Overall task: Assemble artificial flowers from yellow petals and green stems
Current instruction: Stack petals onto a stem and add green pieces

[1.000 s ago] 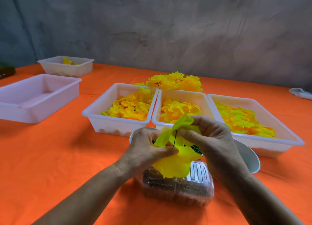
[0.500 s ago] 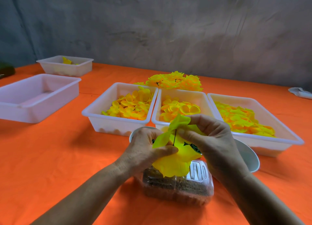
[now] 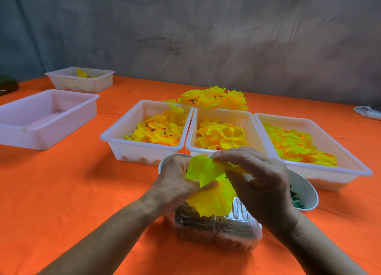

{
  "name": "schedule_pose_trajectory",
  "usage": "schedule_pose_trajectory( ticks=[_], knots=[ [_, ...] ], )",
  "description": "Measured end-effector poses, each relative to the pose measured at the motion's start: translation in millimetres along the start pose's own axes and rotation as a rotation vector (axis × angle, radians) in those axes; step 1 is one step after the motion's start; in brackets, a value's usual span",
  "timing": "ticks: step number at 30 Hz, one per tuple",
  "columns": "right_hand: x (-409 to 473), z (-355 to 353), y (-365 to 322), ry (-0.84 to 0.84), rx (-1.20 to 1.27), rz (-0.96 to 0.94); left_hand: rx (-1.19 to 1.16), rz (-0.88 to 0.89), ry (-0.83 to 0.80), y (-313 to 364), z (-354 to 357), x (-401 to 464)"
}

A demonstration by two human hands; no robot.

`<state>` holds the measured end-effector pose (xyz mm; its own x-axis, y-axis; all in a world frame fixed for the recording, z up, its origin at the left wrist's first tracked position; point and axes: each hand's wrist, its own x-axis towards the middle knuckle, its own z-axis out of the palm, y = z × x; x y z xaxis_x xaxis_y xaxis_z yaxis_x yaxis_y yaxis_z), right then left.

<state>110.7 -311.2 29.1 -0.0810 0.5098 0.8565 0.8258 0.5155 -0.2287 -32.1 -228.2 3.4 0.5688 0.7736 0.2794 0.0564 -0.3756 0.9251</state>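
A: Status?
B: Mid-build. Left hand (image 3: 175,182) and right hand (image 3: 255,177) both pinch one yellow flower (image 3: 210,190) over the clear box (image 3: 216,229).
A: Done so far?
B: Finished pile (image 3: 214,98) behind the trays (image 3: 144,149); plenty of petals left, so far from finished.

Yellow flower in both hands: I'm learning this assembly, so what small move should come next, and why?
Probably press the upper petal down onto the lower petals. The right hand pinches it from above, the left hand grips the flower beneath, and the petal sits folded, not flat.

Head-worn view, forward and down, close over an orange table (image 3: 61,192).
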Motion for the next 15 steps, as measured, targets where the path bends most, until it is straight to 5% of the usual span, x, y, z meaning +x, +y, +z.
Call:
schedule_pose_trajectory(
  ticks=[15],
  knots=[
    [-5.1, 5.8, 9.8, 0.021, -0.074, -0.164, -0.082, 0.023, 0.016, -1.7, -0.5, -1.2]
  ],
)
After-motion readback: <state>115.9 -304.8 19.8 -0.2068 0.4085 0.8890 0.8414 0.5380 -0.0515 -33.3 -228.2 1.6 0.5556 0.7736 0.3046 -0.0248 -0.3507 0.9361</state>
